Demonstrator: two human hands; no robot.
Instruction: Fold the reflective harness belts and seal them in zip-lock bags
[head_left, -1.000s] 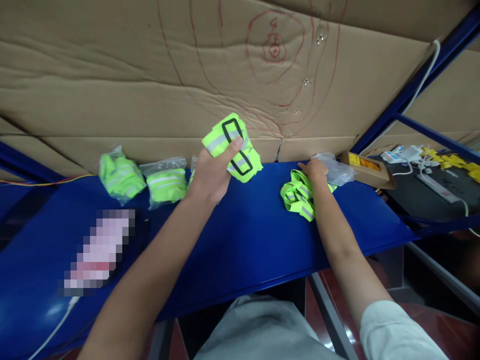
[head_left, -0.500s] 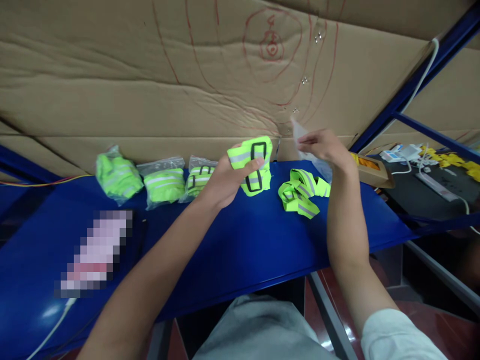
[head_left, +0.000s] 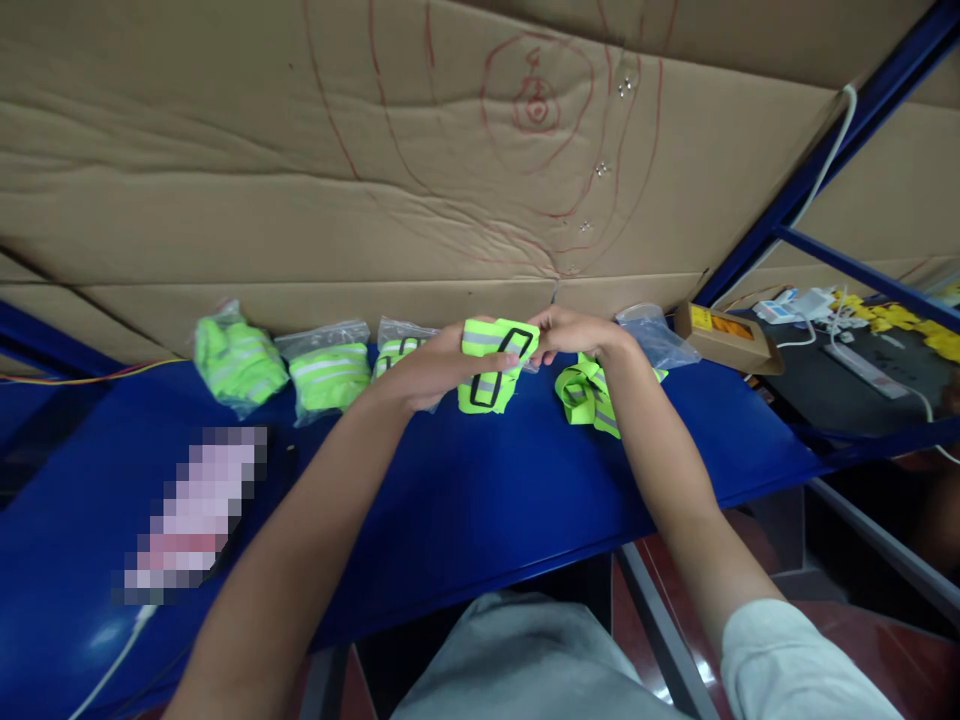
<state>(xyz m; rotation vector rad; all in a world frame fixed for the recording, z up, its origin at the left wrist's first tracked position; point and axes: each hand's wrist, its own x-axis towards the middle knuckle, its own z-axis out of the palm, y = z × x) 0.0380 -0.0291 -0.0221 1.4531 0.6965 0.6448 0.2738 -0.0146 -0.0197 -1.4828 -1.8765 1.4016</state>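
My left hand (head_left: 442, 360) grips a folded neon-yellow reflective vest strap (head_left: 495, 340) with grey stripes and black rectangular buckles, thumb across its front. Close against the strap's right edge is my right hand (head_left: 566, 335), fingers curled together. The clear plastic bag it carried is mostly hidden behind the strap and fingers. Below the right wrist, a loose tangle of the same neon-yellow striped strapping (head_left: 577, 395) lies on the blue table (head_left: 480, 500), partly covered by my forearm.
Along the back left lie three bagged neon-yellow bundles: one bulky (head_left: 240, 360), one flat (head_left: 330, 375), one with buckles (head_left: 390, 350). Clear plastic bags (head_left: 656, 335) and a cardboard box (head_left: 724, 335) are at the back right. A blurred-out device (head_left: 195, 500) with a white cable lies left.
My right hand has moved left and slightly down, bringing the plastic bag from the right to the folded strap. My left hand has lowered slightly with the strap.
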